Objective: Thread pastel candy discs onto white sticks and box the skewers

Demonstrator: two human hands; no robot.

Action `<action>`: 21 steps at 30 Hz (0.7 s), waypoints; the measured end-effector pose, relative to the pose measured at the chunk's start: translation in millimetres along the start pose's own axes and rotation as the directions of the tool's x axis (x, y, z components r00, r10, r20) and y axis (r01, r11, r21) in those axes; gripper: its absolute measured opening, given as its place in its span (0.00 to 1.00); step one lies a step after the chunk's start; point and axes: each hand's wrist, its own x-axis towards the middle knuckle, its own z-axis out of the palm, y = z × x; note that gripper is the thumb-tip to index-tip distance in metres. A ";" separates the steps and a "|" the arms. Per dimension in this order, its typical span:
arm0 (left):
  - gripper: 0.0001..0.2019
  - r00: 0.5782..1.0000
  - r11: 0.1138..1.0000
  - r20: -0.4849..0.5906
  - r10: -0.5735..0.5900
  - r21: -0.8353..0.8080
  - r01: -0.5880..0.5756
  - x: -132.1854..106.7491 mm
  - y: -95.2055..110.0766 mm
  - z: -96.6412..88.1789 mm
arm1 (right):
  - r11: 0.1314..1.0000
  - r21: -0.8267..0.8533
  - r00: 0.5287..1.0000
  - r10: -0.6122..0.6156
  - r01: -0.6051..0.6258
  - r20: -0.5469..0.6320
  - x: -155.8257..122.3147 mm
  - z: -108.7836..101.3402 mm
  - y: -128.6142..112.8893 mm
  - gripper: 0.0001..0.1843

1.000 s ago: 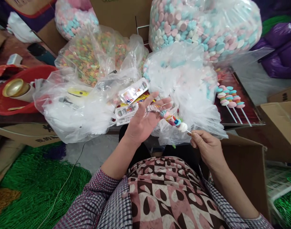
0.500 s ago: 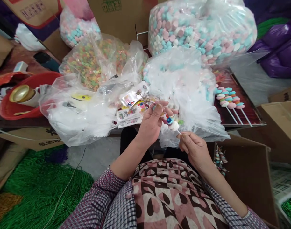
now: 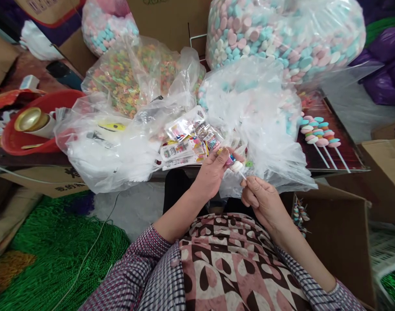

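Observation:
A candy skewer (image 3: 235, 165) with coloured pieces on a thin white stick is held between both hands over my lap. My left hand (image 3: 212, 175) is closed round its upper, candy end, where a clear printed wrapper seems to cover the pieces. My right hand (image 3: 260, 201) pinches the bare stick at the lower end. A pile of printed clear wrappers (image 3: 187, 142) lies on the table edge just beyond my left hand. Finished bare skewers (image 3: 317, 134) lie on the dark table to the right.
Big clear bags of pastel candy (image 3: 281, 39) and multicoloured candy (image 3: 129, 77) crowd the table. A red basin (image 3: 12, 140) with a gold lid stands at left. An open cardboard box (image 3: 333, 224) with wrapped skewers is at my right. Green netting (image 3: 55, 255) covers the floor at left.
My left hand went from open and flat to closed round the skewer's candy end. Both hands and the skewer drew closer together and towards me.

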 end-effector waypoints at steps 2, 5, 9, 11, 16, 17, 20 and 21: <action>0.13 1.000 1.000 0.001 -0.003 -0.021 0.003 0.6 4.4 -2.0 | 1.000 -0.007 1.000 -0.025 0.025 -0.005 0.5 -2.0 0.7 0.20; 0.12 1.000 0.996 -0.022 -0.002 -0.089 0.000 2.9 12.5 -5.4 | 0.996 -0.068 0.998 -0.061 0.059 -0.021 0.7 -5.6 1.6 0.19; 0.11 0.998 0.994 -0.058 -0.001 -0.106 -0.005 6.5 16.9 -9.1 | 0.986 -0.140 0.995 -0.095 0.089 -0.040 0.1 -8.8 4.2 0.17; 0.11 0.996 0.990 -0.088 -0.010 -0.139 -0.003 8.3 16.6 -10.2 | 0.984 -0.148 0.994 -0.102 0.096 -0.036 0.0 -9.2 5.8 0.16; 0.12 0.988 0.983 -0.153 -0.033 -0.185 0.004 10.0 14.6 -9.4 | 0.946 -0.285 0.984 -0.172 0.152 -0.047 0.6 -10.0 9.6 0.14; 0.12 0.988 0.986 -0.153 -0.030 -0.169 0.004 9.4 13.8 -8.7 | 0.916 -0.351 0.973 -0.225 0.192 -0.053 0.8 -10.5 10.5 0.14; 0.12 0.991 0.992 -0.130 -0.013 -0.125 -0.003 6.1 10.0 -6.7 | 0.746 -0.584 0.895 -0.440 0.321 -0.071 0.5 -11.9 12.6 0.12; 0.11 0.993 0.993 -0.117 -0.010 -0.117 -0.004 4.9 8.6 -6.1 | 0.691 -0.639 0.869 -0.490 0.337 -0.072 0.1 -11.9 12.7 0.11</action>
